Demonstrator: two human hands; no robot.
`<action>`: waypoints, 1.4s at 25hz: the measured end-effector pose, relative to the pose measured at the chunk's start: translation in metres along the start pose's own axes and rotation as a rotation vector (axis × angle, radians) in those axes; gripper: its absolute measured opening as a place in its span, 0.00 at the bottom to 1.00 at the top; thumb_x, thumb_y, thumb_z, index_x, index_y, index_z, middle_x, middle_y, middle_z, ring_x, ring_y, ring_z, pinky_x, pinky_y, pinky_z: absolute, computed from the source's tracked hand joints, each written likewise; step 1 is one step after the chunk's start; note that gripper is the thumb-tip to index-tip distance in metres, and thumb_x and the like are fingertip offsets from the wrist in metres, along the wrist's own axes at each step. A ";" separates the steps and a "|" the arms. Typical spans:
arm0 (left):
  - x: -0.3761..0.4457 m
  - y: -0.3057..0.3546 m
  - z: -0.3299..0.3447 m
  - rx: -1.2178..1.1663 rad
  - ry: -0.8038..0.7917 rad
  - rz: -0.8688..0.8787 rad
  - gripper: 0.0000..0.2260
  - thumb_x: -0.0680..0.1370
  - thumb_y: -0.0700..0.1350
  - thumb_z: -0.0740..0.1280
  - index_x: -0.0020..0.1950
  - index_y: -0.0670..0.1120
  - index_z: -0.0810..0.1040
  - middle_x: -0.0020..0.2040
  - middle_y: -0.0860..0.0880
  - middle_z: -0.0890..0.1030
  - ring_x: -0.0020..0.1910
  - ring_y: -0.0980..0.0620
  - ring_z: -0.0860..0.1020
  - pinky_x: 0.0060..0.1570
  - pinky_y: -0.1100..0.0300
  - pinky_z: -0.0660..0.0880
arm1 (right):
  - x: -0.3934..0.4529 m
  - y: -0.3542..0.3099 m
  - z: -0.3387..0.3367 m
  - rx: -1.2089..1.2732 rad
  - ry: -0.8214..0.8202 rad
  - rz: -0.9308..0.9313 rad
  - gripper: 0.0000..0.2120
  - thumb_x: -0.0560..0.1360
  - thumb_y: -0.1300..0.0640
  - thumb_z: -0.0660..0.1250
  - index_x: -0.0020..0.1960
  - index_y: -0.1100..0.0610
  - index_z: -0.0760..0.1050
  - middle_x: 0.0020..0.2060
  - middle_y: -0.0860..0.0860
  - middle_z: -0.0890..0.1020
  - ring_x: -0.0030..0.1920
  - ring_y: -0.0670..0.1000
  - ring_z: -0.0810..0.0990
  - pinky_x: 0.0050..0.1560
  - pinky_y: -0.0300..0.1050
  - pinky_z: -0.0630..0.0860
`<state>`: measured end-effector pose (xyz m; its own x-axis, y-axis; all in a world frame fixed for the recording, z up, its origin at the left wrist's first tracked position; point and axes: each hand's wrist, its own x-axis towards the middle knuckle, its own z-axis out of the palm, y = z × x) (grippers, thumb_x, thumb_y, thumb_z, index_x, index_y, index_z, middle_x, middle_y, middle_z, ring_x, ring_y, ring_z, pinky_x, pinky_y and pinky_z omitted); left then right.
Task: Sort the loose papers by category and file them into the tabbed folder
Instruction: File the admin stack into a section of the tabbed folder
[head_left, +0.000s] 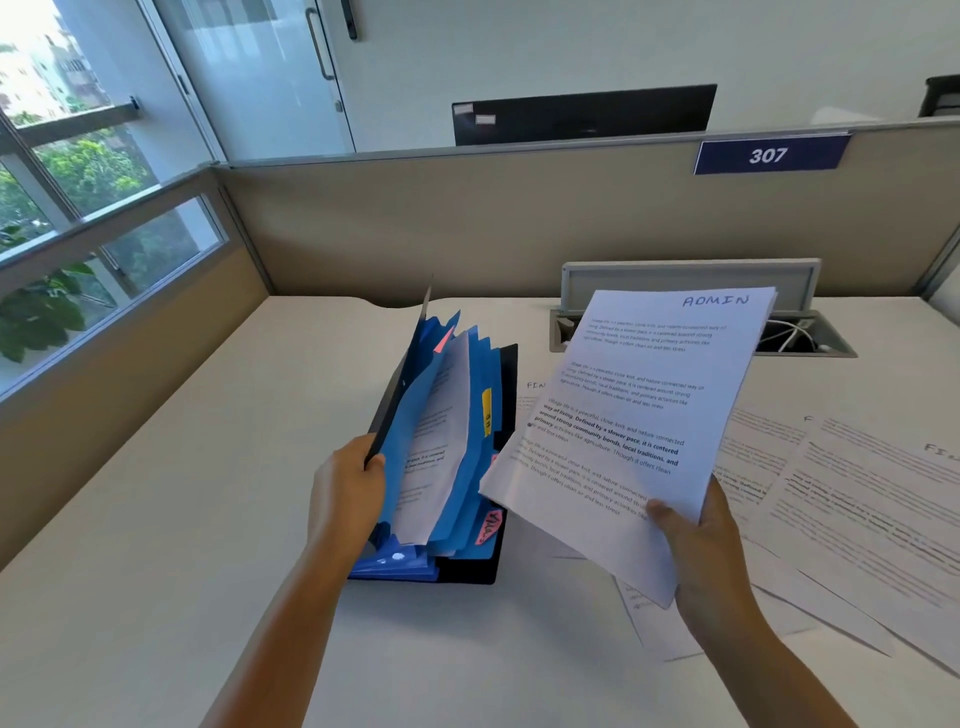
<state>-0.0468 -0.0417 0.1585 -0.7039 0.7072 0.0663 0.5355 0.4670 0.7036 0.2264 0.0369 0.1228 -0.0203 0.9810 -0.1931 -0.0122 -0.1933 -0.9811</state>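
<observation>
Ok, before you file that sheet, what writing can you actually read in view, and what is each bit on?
"ADMIN", handwritten on the top sheet the right hand holds.
"307" on the blue sign on the partition.
"FIN", cut off, on a paper lying behind the held sheet.
"FI", cut off, on a loose paper at far right.
Yellow tab and pink tab of the folder, held open by the left hand: too blurred to read.
</observation>
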 end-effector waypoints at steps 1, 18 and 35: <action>-0.001 0.003 0.001 -0.005 -0.002 0.001 0.07 0.79 0.38 0.56 0.46 0.45 0.73 0.35 0.46 0.73 0.29 0.52 0.68 0.27 0.61 0.64 | -0.003 0.001 0.002 -0.014 -0.004 -0.008 0.22 0.76 0.63 0.62 0.67 0.48 0.64 0.58 0.49 0.74 0.48 0.50 0.75 0.43 0.44 0.72; -0.022 0.014 0.025 0.003 -0.064 0.011 0.10 0.80 0.41 0.55 0.54 0.41 0.74 0.42 0.47 0.77 0.31 0.56 0.71 0.25 0.67 0.64 | -0.036 0.000 0.040 -0.158 -0.351 0.179 0.22 0.76 0.68 0.56 0.58 0.43 0.62 0.48 0.44 0.74 0.50 0.50 0.75 0.52 0.47 0.73; -0.027 0.015 0.027 -0.025 -0.043 0.041 0.09 0.80 0.40 0.56 0.53 0.39 0.74 0.42 0.45 0.77 0.35 0.52 0.73 0.27 0.66 0.67 | -0.035 0.001 0.063 0.336 -0.369 0.467 0.22 0.74 0.73 0.53 0.61 0.54 0.67 0.49 0.52 0.79 0.49 0.54 0.77 0.37 0.43 0.77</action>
<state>-0.0071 -0.0392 0.1484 -0.6606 0.7479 0.0653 0.5513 0.4242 0.7184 0.1646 0.0008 0.1296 -0.4380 0.7346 -0.5182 -0.2279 -0.6483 -0.7265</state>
